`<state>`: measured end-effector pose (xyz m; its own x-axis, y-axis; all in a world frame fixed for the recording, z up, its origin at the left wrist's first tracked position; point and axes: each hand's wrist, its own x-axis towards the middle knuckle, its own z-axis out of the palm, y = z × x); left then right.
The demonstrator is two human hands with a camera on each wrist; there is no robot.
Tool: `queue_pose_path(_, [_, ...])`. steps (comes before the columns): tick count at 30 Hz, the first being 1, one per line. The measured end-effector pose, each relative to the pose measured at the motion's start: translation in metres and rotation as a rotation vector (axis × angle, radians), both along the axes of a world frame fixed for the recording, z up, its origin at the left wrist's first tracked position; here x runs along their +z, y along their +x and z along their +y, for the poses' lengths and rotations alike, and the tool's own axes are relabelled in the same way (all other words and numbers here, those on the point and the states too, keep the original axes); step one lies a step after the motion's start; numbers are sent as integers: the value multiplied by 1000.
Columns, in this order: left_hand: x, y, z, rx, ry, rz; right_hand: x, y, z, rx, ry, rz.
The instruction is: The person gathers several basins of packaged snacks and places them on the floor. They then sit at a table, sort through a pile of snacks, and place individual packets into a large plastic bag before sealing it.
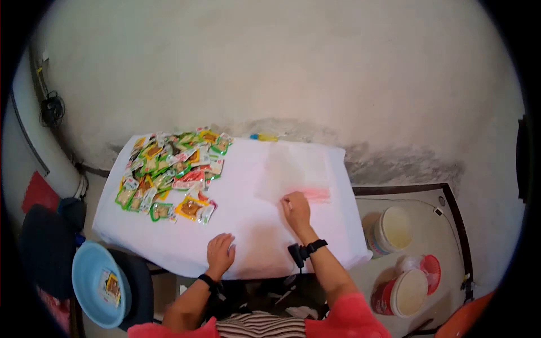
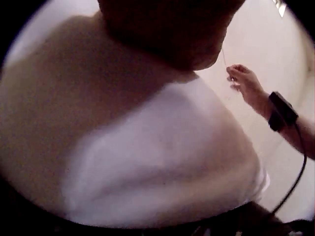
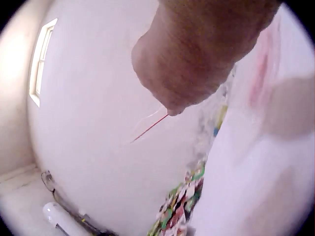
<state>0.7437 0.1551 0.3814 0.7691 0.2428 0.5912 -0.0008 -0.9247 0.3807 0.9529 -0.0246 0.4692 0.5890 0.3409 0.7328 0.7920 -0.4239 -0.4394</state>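
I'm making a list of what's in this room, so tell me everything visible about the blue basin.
The basin is light blue, round and open-topped, apparently plastic, with a smooth rim. It sits upright beyond the left end of the table, lower than the tabletop, with a few packets inside. What supports it is unclear. The left hand and right hand are away from it.

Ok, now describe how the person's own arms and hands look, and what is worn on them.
Both the left hand and right hand are ungloved. Coral-red fabric sleeves leave the forearms bare. A black strap circles the left wrist; another black strap on the right carries a small, black, boxy device with a thin black cable.
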Motion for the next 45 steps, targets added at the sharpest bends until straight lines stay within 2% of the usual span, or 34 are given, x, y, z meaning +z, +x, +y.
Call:
queue_pose_path(2, [6,7,-2,-113,-188,-53,-16,-33,12,94,-33,31])
queue_pose_path(4, [23,13,-11,-223,-91,-56,-40,-57,21,150,-2,89])
queue_pose_path(5, [28,15,-16,-208,-98,-43,-48,-66,23,139,-23,80])
queue_pose_path(7, [37,21,-24,-276,38,-39,-62,-79,26,156,-33,99])
queue_pose_path(10, [32,26,-24,-275,156,21,-75,-90,25,156,-37,125])
queue_pose_path(17, [19,20,-26,-255,125,52,-86,-97,24,155,39,145])
queue_pose_path(23, [10,16,-29,-231,259,120,-90,-97,23,159,31,112])
queue_pose_path(25, [7,21,-30,-301,190,276,-90,-98,22,173,31,89])
queue_pose_path(26, [6,24,-30,-301,192,276,-90,-98,22,189,32,64])
queue_pose_path(28, [3,32,-29,-418,-58,362,-89,-99,20,208,37,42])
queue_pose_path(29, [-6,37,-27,-401,-53,364,-88,-100,21,233,43,20])
queue_pose_path(31, [-12,48,-24,-340,94,198,-85,-100,21,236,35,9])
queue_pose_path(33, [-8,50,-29,-267,115,211,-84,-95,16,198,-35,26])
queue_pose_path(34, [-2,50,-32,-211,134,223,-84,-94,14,206,-30,23])
queue_pose_path(36, [16,54,-33,-205,121,234,-83,-92,9,37,-46,35])
queue_pose_path(38, [46,54,-37,-122,198,304,-76,-88,11,59,-25,19])
queue_pose_path(40, [41,59,-37,-95,193,276,-62,-88,14,16,28,-40])
queue_pose_path(42, [25,57,-36,-70,185,251,-79,-84,15,23,-11,-16])
queue_pose_path(44, [13,52,-35,-58,196,421,-87,-80,13,33,-47,-4])
queue_pose_path(45, [8,53,-31,-51,201,418,-91,-78,12,27,-79,34])
